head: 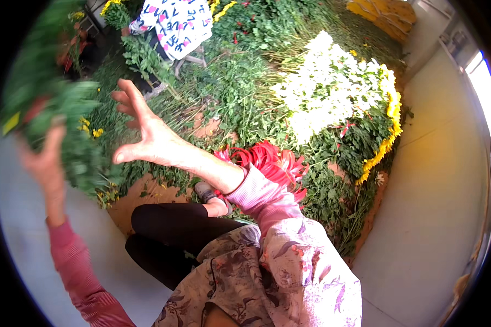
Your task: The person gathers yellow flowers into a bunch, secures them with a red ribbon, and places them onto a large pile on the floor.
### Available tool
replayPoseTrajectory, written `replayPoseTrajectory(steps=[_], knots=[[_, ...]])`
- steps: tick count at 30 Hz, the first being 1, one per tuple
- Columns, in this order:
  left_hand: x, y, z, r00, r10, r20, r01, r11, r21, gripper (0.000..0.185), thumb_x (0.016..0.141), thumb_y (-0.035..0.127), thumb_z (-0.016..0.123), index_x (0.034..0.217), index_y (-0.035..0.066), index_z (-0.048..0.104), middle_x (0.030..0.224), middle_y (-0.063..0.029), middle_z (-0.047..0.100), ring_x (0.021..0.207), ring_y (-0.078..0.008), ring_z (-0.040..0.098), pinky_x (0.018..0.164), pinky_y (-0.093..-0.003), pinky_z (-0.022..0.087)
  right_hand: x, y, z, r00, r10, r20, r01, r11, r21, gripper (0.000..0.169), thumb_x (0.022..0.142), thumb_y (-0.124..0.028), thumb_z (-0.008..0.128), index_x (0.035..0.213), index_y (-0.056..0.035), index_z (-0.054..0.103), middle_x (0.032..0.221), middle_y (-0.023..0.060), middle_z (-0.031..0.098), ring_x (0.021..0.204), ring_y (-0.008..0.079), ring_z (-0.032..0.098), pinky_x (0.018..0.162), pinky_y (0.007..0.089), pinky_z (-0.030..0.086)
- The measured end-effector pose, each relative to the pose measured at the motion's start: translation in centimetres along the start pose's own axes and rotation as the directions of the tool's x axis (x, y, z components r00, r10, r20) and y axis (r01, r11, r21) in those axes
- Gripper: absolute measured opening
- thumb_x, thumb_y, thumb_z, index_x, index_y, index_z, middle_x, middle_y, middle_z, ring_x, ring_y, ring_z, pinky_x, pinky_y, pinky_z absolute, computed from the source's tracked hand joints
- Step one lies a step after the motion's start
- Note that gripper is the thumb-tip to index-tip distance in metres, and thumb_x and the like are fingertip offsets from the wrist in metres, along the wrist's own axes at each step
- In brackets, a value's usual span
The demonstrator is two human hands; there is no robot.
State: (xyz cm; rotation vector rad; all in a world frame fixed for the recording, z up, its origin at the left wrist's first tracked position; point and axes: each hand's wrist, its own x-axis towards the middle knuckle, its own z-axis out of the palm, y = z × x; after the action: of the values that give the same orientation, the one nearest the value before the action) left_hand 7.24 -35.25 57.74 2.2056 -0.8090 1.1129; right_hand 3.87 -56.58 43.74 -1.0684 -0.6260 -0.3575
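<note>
My left hand (45, 157) is raised at the far left against a leafy green flower bunch (75, 106), and seems to grip it; motion blurs both. A red band (36, 108) shows across the leaves. To the right of the bunch, my right hand (141, 126) reaches out with thumb and fingers apart, holding nothing and not touching the bunch. Below my right forearm a heap of red ribbon strips (274, 163) lies on the greenery near my shoe (206, 192).
White flowers (331, 86) lie in a broad sunlit pile, edged by a row of yellow flowers (388, 126). Loose stems and leaves (229, 98) cover the floor. Another person (180, 28) in patterned clothing sits at the top. A pale wall (429, 171) bounds the right side.
</note>
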Motion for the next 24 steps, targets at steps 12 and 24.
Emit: replayPoseTrajectory(steps=[12, 24], knots=[[-9.0, 5.0, 7.8, 0.697, 0.231, 0.679, -0.29, 0.957, -0.028, 0.088, 0.057, 0.008, 0.081, 0.137, 0.01, 0.043, 0.144, -0.0174, 0.035, 0.122, -0.0376, 0.042, 0.102, -0.0471, 0.033, -11.3, -3.4, -29.4, 0.501, 0.114, -0.858, -0.331, 0.941, -0.068, 0.048, 0.081, -0.036, 0.07, 0.121, -0.0114, 0.06, 0.113, 0.0067, 0.06, 0.1, 0.0216, 0.056, 0.087, 0.0426, 0.048], [-34.0, -13.8, -13.7, 0.406, -0.74, 0.537, 0.439, 0.673, 0.595, 0.048, 0.074, 0.024, 0.073, 0.114, 0.001, 0.058, 0.124, -0.0191, 0.052, 0.094, -0.0364, 0.059, 0.085, -0.041, 0.049, -15.8, 0.9, -54.9, 0.281, -0.223, -0.933, -0.95, 0.072, -0.303, 0.043, 0.084, -0.035, 0.056, 0.112, -0.0033, 0.062, 0.094, 0.0122, 0.067, 0.079, 0.0235, 0.064, 0.073, 0.0347, 0.053]])
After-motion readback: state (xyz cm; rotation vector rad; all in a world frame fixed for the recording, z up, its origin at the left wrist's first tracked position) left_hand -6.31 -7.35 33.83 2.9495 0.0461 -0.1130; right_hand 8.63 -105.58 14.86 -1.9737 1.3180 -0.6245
